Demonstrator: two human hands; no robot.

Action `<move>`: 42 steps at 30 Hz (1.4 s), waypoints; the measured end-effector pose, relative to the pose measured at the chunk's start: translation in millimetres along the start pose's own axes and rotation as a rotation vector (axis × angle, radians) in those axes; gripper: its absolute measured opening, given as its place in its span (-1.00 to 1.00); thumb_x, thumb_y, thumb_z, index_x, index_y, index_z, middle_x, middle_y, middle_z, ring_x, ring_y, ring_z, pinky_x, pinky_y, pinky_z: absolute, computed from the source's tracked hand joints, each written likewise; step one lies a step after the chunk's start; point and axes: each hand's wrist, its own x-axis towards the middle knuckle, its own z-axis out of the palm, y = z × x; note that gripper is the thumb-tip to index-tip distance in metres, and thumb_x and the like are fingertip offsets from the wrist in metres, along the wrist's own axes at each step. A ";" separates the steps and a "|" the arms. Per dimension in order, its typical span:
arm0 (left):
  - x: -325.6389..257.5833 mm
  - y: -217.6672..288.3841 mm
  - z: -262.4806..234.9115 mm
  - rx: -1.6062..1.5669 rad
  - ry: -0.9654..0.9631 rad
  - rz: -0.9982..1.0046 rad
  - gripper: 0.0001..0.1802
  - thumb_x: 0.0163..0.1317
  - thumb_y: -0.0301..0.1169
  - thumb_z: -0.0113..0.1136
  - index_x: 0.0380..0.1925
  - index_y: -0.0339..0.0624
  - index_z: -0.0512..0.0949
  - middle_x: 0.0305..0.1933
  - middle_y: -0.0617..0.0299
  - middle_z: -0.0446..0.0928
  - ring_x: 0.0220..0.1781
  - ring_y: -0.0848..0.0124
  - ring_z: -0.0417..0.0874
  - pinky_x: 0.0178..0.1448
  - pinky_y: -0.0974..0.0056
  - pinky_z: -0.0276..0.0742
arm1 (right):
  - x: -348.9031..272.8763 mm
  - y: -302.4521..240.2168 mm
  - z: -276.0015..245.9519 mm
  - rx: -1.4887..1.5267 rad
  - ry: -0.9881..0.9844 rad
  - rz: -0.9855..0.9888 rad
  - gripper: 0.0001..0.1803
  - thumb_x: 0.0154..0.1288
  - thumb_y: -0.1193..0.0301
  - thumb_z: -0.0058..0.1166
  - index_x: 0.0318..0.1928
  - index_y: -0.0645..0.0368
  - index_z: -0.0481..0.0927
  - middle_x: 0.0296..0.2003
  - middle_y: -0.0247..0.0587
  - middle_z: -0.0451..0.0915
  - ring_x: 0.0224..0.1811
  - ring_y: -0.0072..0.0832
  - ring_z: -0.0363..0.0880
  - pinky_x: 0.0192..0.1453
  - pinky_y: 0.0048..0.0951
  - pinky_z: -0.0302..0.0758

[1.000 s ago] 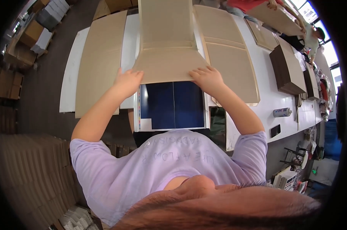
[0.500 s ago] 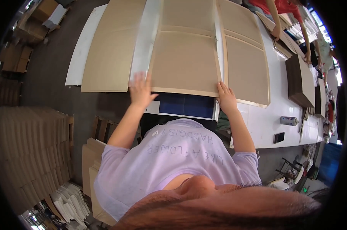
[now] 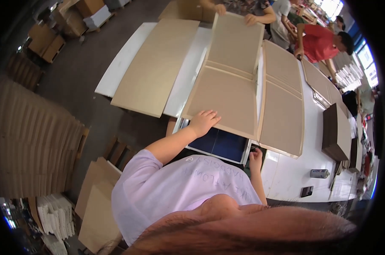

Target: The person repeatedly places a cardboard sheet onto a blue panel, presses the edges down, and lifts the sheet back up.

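Note:
A tan cardboard panel [image 3: 223, 98] with folded-in borders and a crease across its middle lies lengthwise in front of me. My left hand [image 3: 204, 123] rests flat on its near edge, fingers stretched out. Under that edge shows a dark blue surface [image 3: 220, 142] in a pale metal frame. Beside the frame's right front corner is my right hand [image 3: 255, 157], its fingers curled together at a small dark thing I cannot make out. Across the table, another person's hands [image 3: 252, 19] hold the far edge of the panel.
A similar bordered panel [image 3: 282, 114] lies to the right, and a plain tan board [image 3: 158, 68] to the left. On the white table [image 3: 282, 182] are a spray can [image 3: 319, 173], a black phone [image 3: 307, 191] and a stack of boards [image 3: 337, 131]. A person in red [image 3: 318, 42] works beyond.
My left hand has moved from the panel's left side onto its near edge. My right hand has left the panel's corner for the frame's corner. The view has shifted, showing another person's hands.

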 end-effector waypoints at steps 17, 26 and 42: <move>9.9 -0.7 -19.0 -0.017 0.067 0.042 -0.60 0.21 -0.46 0.07 0.07 0.01 0.55 0.13 0.10 0.55 0.18 0.13 0.54 0.21 0.05 0.42 | -10.1 -23.9 39.7 0.022 -0.086 0.296 -0.38 0.31 0.16 0.16 0.21 0.23 0.27 -0.01 0.02 0.54 0.05 -0.32 0.52 0.11 -0.35 0.44; 14.0 1.1 -23.8 -0.006 0.090 0.050 -0.63 0.24 -0.42 0.01 0.06 0.06 0.55 0.11 0.12 0.56 0.17 0.19 0.55 0.19 0.09 0.44 | -12.6 -22.1 55.4 0.204 0.063 0.380 -0.54 0.40 0.20 0.04 0.16 0.23 0.39 -0.05 -0.15 0.53 0.01 -0.43 0.44 0.13 -0.38 0.36; 15.2 -1.0 -27.9 0.017 0.079 0.017 -0.60 0.20 -0.42 0.00 0.06 0.05 0.55 0.12 0.12 0.55 0.17 0.19 0.55 0.19 0.12 0.43 | 8.9 7.2 72.1 0.323 0.091 0.405 -0.54 0.36 0.21 0.12 0.09 0.28 0.44 -0.13 -0.22 0.55 -0.08 -0.49 0.45 0.04 -0.43 0.39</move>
